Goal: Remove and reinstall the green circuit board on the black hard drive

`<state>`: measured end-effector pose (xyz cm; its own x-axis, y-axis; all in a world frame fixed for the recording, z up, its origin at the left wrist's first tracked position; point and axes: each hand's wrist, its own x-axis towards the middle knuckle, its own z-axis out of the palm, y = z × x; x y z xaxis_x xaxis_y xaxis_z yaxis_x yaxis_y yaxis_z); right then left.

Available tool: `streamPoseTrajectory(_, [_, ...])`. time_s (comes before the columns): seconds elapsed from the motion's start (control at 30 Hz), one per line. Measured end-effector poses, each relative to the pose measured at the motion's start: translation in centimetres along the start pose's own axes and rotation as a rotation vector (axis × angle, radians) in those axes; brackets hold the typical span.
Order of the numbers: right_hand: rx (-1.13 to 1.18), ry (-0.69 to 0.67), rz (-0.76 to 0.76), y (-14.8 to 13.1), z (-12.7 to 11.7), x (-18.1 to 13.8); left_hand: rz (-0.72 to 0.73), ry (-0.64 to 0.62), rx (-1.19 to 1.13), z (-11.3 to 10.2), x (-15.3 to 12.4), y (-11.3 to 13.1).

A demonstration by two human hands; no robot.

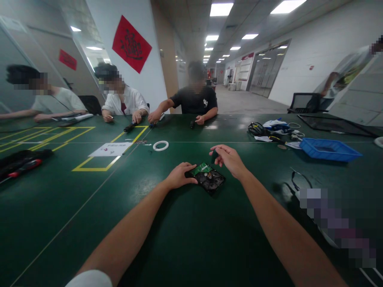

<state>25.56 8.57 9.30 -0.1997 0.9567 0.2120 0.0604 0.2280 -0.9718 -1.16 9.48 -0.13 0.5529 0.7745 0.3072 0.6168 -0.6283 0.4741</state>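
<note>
A hard drive (210,180) lies on the green table, its underside up, with a green circuit board (202,169) and a round metal hub showing. My left hand (180,175) grips the drive's left end, fingers along the far edge and thumb along the near one. Just above the drive's far right corner, my right hand (226,158) is closed around a screwdriver (214,156), of which only the dark handle shows clearly. The handle stands nearly upright; its tip is too small to make out, so I cannot tell whether it touches the drive.
A white tape roll (160,146) and a paper sheet (109,149) lie to the left. At right are a blue tray (329,149), tangled cables (278,128) and a blurred item with a strap. Three people sit across the table (167,235); another stands at far right.
</note>
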Motion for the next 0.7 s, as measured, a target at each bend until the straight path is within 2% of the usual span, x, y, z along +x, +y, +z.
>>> streamPoseTrajectory(0.23, [-0.030,0.033,0.018,0.31,-0.20,-0.07,-0.009,-0.002,0.001,-0.12,-0.01,0.19])
streamPoseTrajectory(0.7, [0.281,-0.031,0.191,-0.27,-0.07,-0.07,-0.002,0.002,-0.020,-0.04,0.12,0.09])
